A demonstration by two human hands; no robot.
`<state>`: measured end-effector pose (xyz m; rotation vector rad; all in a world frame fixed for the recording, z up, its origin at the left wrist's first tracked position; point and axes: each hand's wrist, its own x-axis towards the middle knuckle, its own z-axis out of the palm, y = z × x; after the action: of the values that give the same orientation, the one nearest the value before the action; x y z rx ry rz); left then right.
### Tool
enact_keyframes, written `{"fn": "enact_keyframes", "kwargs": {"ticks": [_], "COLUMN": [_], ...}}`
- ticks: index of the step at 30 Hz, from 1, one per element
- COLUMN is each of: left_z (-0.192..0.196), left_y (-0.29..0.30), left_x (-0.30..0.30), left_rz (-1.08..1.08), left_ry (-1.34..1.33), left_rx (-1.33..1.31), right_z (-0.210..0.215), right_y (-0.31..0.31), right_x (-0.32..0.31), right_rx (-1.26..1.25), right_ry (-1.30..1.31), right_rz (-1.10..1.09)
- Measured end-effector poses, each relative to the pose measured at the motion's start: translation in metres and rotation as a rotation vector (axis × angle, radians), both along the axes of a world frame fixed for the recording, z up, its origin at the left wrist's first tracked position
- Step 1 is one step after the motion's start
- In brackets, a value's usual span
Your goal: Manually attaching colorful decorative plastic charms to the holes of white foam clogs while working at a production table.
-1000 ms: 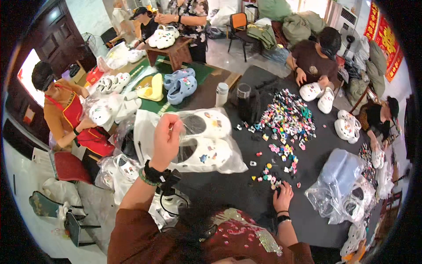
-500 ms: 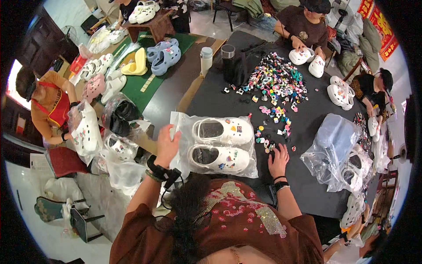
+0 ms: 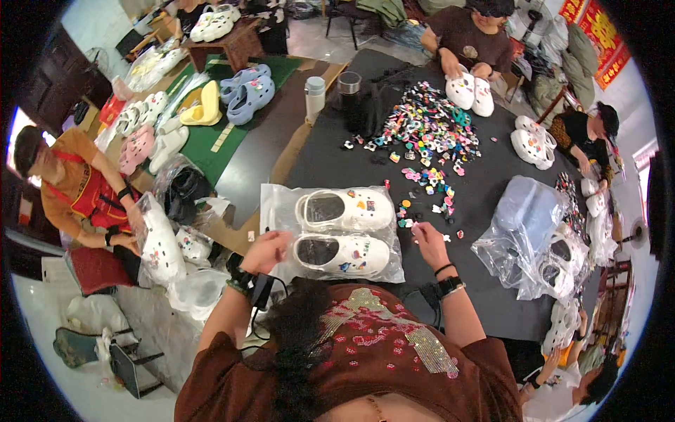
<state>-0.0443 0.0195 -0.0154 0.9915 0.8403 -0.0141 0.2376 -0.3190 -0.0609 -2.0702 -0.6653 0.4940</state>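
The left hand [image 3: 267, 252] has its fingers bent at the near left edge of a clear, flat plastic bag [image 3: 277, 200]; whether it pinches the film, I cannot tell. To that hand's right, inside the bag, lies a pair of white, round-toed clogs with coloured charms [image 3: 369, 257], toes toward the right hand [image 3: 429, 244]. The right hand is just beyond the bag, fingers drawn narrow; whether they hold anything is unclear. Beyond it, small multicoloured charms [image 3: 425, 130] lie heaped on the black table [image 3: 464, 302].
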Motion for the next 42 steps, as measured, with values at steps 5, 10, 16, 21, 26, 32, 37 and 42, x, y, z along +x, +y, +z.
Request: {"fn": "enact_keyframes", "kwargs": {"ticks": [5,10,16,21,26,32,37,42], "left_z": [0.047,0.005,0.008,0.021,-0.003,-0.002,-0.022,-0.017], "left_y": [-0.003,0.017,0.014,0.007,0.004,-0.025,-0.02,-0.005], "left_x": [0.001,-0.013,0.006,0.041,0.06,0.069,0.074,0.037], "left_rz": [0.252,0.137,-0.337,-0.568,-0.857,-0.77,-0.644,-0.36], "left_ry": [-0.277,-0.271,0.034,-0.438,-0.261,-0.143,-0.247,-0.286], "left_rx": [-0.159,-0.224,0.26,0.939,1.722,1.723,1.734,1.141], "right_z": [0.005,-0.008,-0.006,-0.006,-0.004,-0.015,-0.01,0.033], "right_y": [0.029,0.037,0.046,0.05,0.054,0.053,0.049,0.029], "right_x": [0.002,0.007,0.008,0.001,-0.007,-0.009,-0.005,0.009], "right_rx": [0.022,0.011,-0.083,-0.079,-0.135,-0.103,-0.069,0.238], "right_ry": [0.339,0.495,0.608,0.603,0.544,0.481,0.355,-0.079], "right_rz": [-0.038,0.061,0.032,0.021,-0.017,0.022,-0.001,-0.209]}}
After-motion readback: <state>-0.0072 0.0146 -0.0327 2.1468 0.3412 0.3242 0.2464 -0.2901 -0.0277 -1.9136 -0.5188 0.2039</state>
